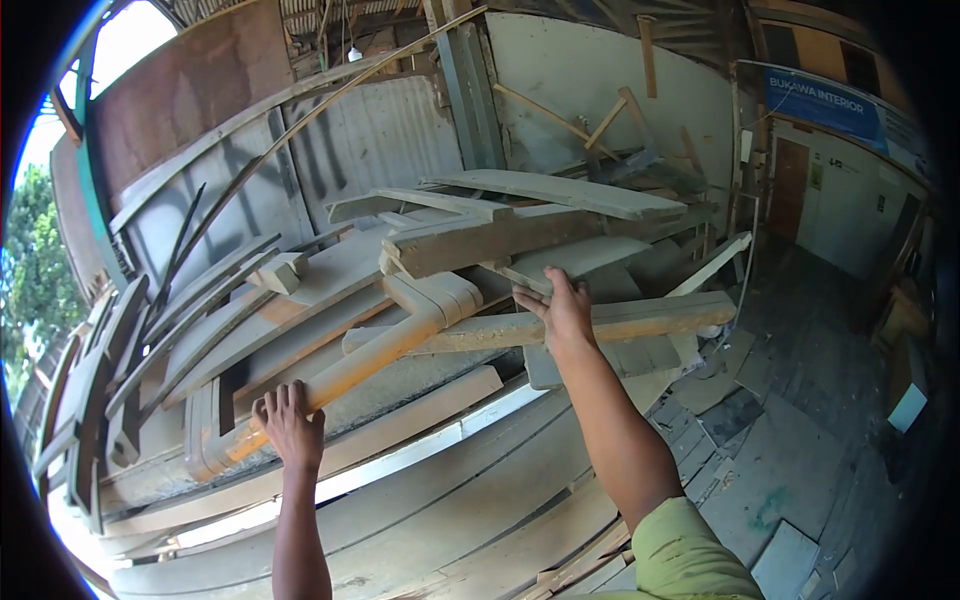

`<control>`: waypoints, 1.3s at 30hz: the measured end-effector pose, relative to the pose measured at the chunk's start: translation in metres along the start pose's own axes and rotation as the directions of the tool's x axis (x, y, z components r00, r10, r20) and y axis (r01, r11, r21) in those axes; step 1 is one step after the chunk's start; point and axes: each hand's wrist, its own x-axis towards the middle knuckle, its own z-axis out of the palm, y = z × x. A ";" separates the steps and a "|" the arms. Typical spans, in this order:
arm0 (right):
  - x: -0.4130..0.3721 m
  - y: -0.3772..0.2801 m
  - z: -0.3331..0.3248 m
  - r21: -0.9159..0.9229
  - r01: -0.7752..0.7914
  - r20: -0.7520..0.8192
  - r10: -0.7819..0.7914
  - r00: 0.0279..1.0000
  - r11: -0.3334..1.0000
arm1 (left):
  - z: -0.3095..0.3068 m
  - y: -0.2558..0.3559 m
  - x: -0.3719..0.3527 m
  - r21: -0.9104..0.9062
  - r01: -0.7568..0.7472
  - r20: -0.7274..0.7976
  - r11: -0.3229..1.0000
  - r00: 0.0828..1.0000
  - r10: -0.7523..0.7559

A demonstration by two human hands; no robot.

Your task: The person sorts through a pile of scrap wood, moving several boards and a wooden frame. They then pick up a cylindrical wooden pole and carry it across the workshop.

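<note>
A dusty wooden piece point(375, 352) with orange-brown sides and rounded corners slants across the pile. My left hand point(290, 422) has its fingers curled over the lower left end of it. Farther right, my right hand point(566, 312) is at the edge of a thin grey board point(590, 258), its thumb up and its fingers bent to the left; the exact contact is partly hidden. A thick wooden beam point(660, 316) lies crosswise behind that hand. Above it rests another heavy timber point(490, 240).
Curved wooden pieces point(130, 370) are stacked at the left. Long boards point(460, 530) lie low in front of me. Scraps point(735, 415) cover part of the floor point(800, 470) at the right. A long thin pole point(300, 130) leans over the pile before metal sheets point(380, 130).
</note>
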 end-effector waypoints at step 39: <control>0.093 -0.031 0.111 -0.205 -0.192 0.145 0.224 0.964 0.960 | 0.035 0.155 0.116 -0.224 -0.123 0.442 0.967 0.871 0.213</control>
